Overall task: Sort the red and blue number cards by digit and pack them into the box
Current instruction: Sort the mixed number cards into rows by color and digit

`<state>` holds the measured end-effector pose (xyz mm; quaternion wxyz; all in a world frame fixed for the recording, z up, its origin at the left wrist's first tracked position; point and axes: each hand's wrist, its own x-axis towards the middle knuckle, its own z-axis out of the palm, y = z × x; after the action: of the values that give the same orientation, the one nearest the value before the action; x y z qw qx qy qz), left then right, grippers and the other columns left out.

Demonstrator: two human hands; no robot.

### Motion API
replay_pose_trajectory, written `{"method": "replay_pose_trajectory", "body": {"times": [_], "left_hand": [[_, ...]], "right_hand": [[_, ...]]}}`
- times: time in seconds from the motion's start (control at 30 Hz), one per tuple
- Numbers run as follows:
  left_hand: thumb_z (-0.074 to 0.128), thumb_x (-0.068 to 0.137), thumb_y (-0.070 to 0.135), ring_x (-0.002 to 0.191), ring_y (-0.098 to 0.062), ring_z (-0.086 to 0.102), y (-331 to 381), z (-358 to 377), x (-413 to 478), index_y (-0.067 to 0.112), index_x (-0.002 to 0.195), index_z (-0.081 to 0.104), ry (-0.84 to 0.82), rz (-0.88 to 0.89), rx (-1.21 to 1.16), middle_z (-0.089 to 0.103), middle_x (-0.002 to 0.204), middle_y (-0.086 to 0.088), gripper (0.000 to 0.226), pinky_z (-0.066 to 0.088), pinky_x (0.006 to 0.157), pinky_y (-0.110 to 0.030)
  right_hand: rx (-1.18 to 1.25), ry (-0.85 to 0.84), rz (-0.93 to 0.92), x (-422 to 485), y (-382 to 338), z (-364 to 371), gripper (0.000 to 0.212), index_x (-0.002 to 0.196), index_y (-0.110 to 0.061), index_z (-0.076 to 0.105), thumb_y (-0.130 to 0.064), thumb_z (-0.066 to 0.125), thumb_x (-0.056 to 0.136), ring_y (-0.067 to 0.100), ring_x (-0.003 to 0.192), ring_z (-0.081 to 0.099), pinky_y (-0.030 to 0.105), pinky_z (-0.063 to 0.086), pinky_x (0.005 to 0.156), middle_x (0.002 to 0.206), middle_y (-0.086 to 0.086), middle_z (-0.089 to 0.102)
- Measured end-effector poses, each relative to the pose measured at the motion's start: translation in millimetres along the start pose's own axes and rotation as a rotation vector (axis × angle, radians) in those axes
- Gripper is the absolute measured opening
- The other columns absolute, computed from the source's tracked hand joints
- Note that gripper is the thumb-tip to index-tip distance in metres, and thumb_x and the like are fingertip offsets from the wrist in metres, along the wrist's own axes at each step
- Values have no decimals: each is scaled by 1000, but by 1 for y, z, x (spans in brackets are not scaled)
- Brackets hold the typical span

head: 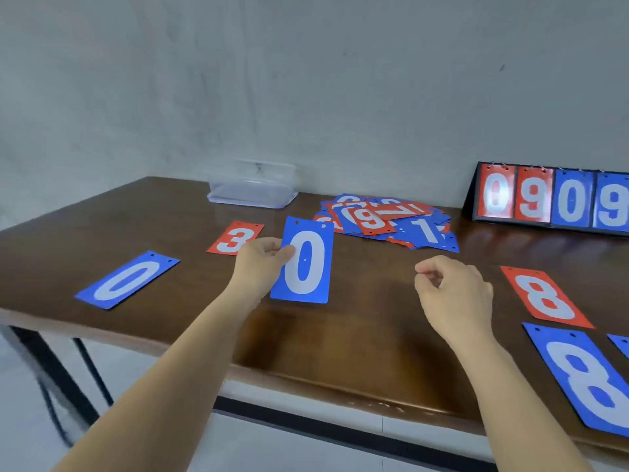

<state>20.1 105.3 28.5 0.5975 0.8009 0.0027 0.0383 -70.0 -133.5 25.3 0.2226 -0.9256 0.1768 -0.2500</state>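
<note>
1. Cards, red and blue, lie in a loose pile (384, 218) near the far edge of the surface (357, 321); the clear box (252, 190) stands left of it, by the same edge.
2. The left grip (263, 264) pinches the left side of a blue 0 card (306, 264), digit upright, over the middle of the surface.
3. The right grip (456, 294) hovers right of that card, apart from it, fingers curled in and holding nothing.
4. A second blue 0 card (127, 279) lies flat near the front-left edge; a red 3 card (235, 238) lies just behind the left grip.
5. A red 8 card (544, 296) and a blue 8 card (585, 376) lie toward the front-right corner.
6. A flip scoreboard (551, 199) stands at the far-right edge.
</note>
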Motion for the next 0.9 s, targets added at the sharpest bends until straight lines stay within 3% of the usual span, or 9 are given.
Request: {"method": "replay_pose_trajectory", "body": {"times": [0.1, 0.23, 0.3, 0.37, 0.4, 0.47, 0.63, 0.83, 0.9], "left_hand": [[62, 95, 29, 86, -16, 70, -9, -49, 10, 18, 100, 60, 47, -3, 8, 70, 99, 0, 12, 58, 68, -28], [61, 96, 27, 84, -24, 72, -27, -115, 31, 19, 86, 68, 96, 27, 106, 75, 90, -4, 14, 60, 81, -45], [60, 96, 25, 85, -26, 72, -34, -142, 45, 18, 87, 69, 121, 32, 134, 74, 88, -6, 15, 59, 80, -45], [57, 97, 22, 69, -23, 66, -42, -168, 58, 13, 90, 71, 129, 41, 144, 71, 79, -4, 18, 56, 64, -36], [55, 97, 21, 59, -21, 56, -48, -182, 65, 11, 91, 71, 136, 47, 162, 64, 70, -4, 20, 47, 54, -31], [52, 97, 19, 50, -17, 36, -62, -212, 80, 10, 90, 71, 167, 49, 200, 47, 58, -4, 22, 31, 47, -27], [48, 94, 10, 54, -18, 32, -101, -272, 104, 7, 63, 53, 274, 1, 325, 37, 56, -3, 32, 28, 52, -27], [46, 90, 9, 57, -17, 26, -117, -277, 106, 14, 62, 33, 173, 36, 387, 27, 56, -2, 32, 22, 53, -28], [46, 91, 12, 56, -19, 32, -122, -262, 100, 17, 64, 39, 134, 35, 496, 35, 55, -4, 28, 28, 54, -31]], "right_hand": [[7, -13, 1, 4, -33, 21, 17, 110, -27, 65, -26, 58, 94, 16, 107, 52, 37, 36, 92, 106, -7, 66], [13, -18, 6, 5, -77, 47, 18, 110, -25, 65, -25, 59, 94, 19, 107, 54, 39, 38, 93, 107, -4, 67], [11, -20, 10, 4, -96, 59, 18, 110, -25, 65, -25, 59, 93, 19, 107, 54, 39, 38, 94, 108, -3, 67], [10, -18, 18, 2, -114, 71, 18, 111, -25, 64, -25, 59, 93, 20, 108, 55, 39, 39, 94, 109, -2, 66], [8, -18, 24, 1, -121, 77, 18, 111, -25, 64, -25, 59, 93, 20, 108, 54, 39, 39, 94, 109, -2, 66], [-2, -16, 39, -2, -134, 86, 19, 111, -25, 64, -25, 60, 93, 20, 109, 54, 40, 39, 93, 110, -1, 66], [-20, -15, 98, -6, -156, 102, 19, 113, -24, 65, -24, 59, 94, 23, 111, 53, 41, 38, 94, 111, 0, 66], [-23, -9, 114, -6, -175, 113, 19, 112, -23, 65, -24, 59, 94, 24, 110, 53, 41, 38, 93, 109, 1, 66], [-18, -8, 120, -5, -178, 116, 19, 112, -22, 65, -23, 60, 94, 24, 110, 54, 42, 38, 94, 110, 3, 66]]}}
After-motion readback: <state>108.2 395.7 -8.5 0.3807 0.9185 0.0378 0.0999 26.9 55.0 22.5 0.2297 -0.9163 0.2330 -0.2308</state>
